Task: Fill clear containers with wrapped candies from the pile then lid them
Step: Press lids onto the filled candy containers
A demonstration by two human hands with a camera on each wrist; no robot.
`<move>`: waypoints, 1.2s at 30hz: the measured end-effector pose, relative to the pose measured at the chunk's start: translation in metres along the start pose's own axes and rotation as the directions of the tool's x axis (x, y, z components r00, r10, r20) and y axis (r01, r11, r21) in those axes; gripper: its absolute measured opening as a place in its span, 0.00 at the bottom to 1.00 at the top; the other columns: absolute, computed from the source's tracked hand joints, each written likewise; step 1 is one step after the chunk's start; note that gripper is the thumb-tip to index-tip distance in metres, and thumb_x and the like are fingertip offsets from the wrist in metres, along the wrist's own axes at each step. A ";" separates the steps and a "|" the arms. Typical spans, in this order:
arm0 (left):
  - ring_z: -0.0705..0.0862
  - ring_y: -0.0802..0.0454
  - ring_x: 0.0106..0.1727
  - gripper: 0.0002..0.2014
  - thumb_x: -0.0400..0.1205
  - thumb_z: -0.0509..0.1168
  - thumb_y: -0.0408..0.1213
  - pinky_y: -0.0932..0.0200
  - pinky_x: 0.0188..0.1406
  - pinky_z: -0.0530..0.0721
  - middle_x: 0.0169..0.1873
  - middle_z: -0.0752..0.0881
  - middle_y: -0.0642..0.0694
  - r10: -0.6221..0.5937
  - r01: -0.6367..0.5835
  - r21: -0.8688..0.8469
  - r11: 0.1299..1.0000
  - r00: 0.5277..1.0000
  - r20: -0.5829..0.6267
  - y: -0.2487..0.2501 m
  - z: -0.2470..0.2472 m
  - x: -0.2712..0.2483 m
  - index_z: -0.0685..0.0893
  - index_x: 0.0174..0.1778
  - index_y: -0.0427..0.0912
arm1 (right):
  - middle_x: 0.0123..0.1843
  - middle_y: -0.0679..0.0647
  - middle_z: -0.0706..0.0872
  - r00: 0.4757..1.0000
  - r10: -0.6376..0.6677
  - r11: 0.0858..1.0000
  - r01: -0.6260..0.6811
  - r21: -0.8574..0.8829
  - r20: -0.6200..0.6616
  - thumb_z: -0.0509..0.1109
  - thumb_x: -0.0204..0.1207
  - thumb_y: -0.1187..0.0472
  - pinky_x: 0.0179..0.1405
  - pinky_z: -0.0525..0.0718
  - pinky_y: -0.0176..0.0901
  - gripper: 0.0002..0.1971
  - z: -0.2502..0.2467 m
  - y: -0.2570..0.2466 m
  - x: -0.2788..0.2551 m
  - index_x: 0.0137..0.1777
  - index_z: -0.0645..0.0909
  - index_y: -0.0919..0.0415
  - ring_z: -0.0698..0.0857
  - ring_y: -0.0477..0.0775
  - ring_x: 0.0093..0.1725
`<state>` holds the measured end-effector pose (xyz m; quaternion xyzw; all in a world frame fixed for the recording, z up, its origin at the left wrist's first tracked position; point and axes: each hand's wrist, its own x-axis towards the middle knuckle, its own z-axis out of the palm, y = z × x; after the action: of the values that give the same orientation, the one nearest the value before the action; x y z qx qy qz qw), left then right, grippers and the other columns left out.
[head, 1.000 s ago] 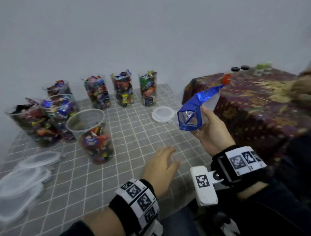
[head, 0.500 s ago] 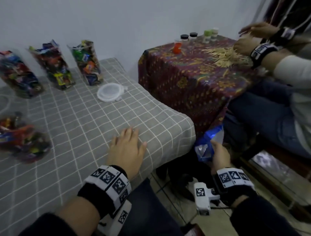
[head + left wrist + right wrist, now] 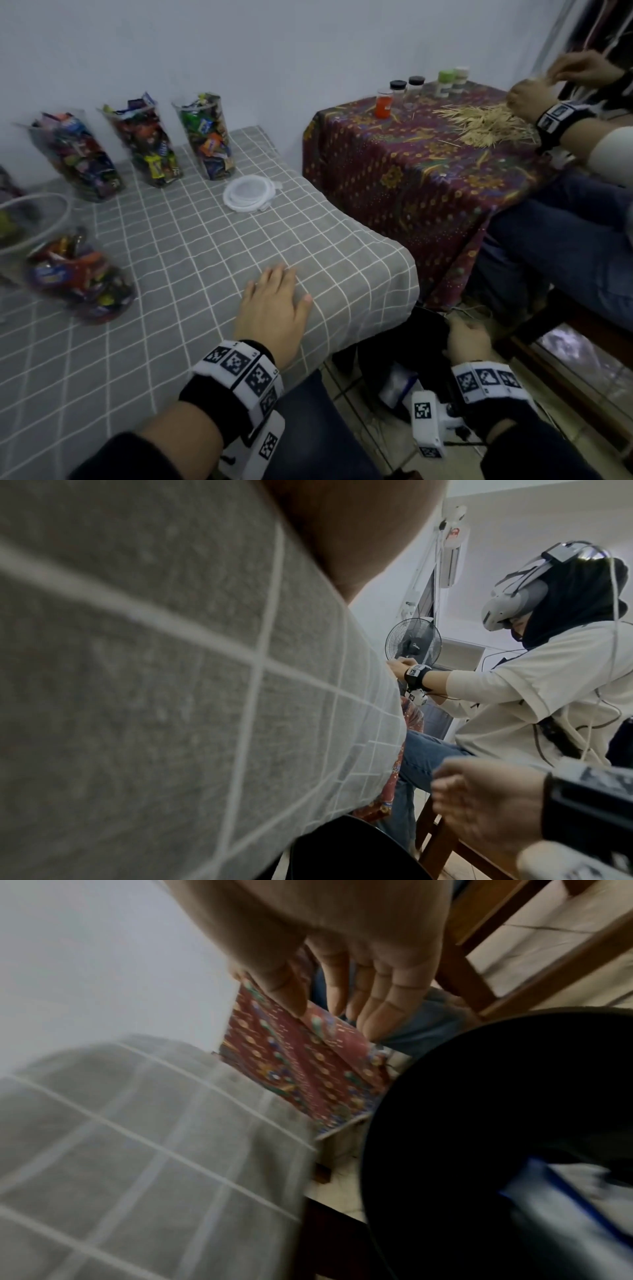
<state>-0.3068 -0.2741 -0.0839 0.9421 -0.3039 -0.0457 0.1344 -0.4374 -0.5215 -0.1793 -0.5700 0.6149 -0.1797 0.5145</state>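
Clear containers [image 3: 205,135] stand in a row at the upper left of the head view, three filled with wrapped candies; a fourth, blurred and part filled [image 3: 73,274], stands at the left edge with an empty cup [image 3: 32,219] leaning on it. No lid is on any of them. One round lid [image 3: 249,193] lies flat on the grey checked tablecloth [image 3: 171,274], right of the row. No loose pile shows. The left hand [image 3: 274,308] lies palm down on the cloth, lower centre, fingers straight and close together, holding nothing. The right hand [image 3: 467,337] hangs at lower right, below the table edge, over a dark bin [image 3: 424,329]. A second person works at the patterned table [image 3: 411,164], upper right.

Left wrist view: only cloth and the heel of the hand, plus the neighbour at right.

Right wrist view: fingers [image 3: 377,999] at top centre extended, slightly parted, empty; the bin fills the lower right.

Judgement: containers are light, thin-walled and top-heavy when full; grasp around the mid-wall, gently. The lid is flexible; lift it by the rim tab.
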 end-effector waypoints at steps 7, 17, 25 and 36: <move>0.45 0.53 0.84 0.29 0.87 0.42 0.54 0.52 0.82 0.42 0.84 0.48 0.50 -0.059 0.058 0.006 0.998 0.998 0.037 -0.012 -0.004 -0.008 0.48 0.84 0.47 | 0.39 0.53 0.79 0.932 -0.363 0.886 0.342 0.312 0.009 0.63 0.78 0.60 0.39 0.79 0.47 0.04 0.010 -0.111 -0.049 0.48 0.78 0.58 0.78 0.50 0.37; 0.46 0.52 0.84 0.30 0.87 0.42 0.53 0.50 0.83 0.43 0.84 0.48 0.49 -0.170 0.169 0.037 0.985 0.985 0.022 -0.037 -0.013 -0.021 0.47 0.84 0.46 | 0.42 0.54 0.81 0.495 -0.732 0.602 0.792 0.105 0.467 0.66 0.76 0.56 0.49 0.80 0.55 0.07 0.098 -0.228 -0.138 0.43 0.79 0.59 0.80 0.55 0.43; 0.44 0.52 0.84 0.30 0.87 0.42 0.54 0.49 0.83 0.41 0.84 0.48 0.50 -0.260 0.260 0.029 0.965 0.966 -0.009 -0.059 -0.017 -0.031 0.45 0.84 0.47 | 0.68 0.64 0.76 0.338 -0.575 0.140 0.938 -0.317 0.745 0.65 0.78 0.51 0.64 0.75 0.52 0.23 0.197 -0.264 -0.157 0.67 0.76 0.65 0.77 0.63 0.65; 0.40 0.51 0.84 0.41 0.72 0.24 0.58 0.52 0.74 0.29 0.84 0.43 0.49 -0.223 0.223 -0.026 0.975 0.975 -0.017 -0.060 -0.018 -0.031 0.42 0.83 0.46 | 0.79 0.64 0.62 0.452 -0.273 -0.197 0.838 -0.509 0.850 0.74 0.68 0.39 0.68 0.71 0.66 0.46 0.269 -0.265 -0.154 0.82 0.55 0.50 0.69 0.71 0.74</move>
<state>-0.2956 -0.2051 -0.0837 0.9690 -0.1945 -0.0549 0.1424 -0.1028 -0.3628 -0.0083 -0.9831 0.0869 0.1607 0.0106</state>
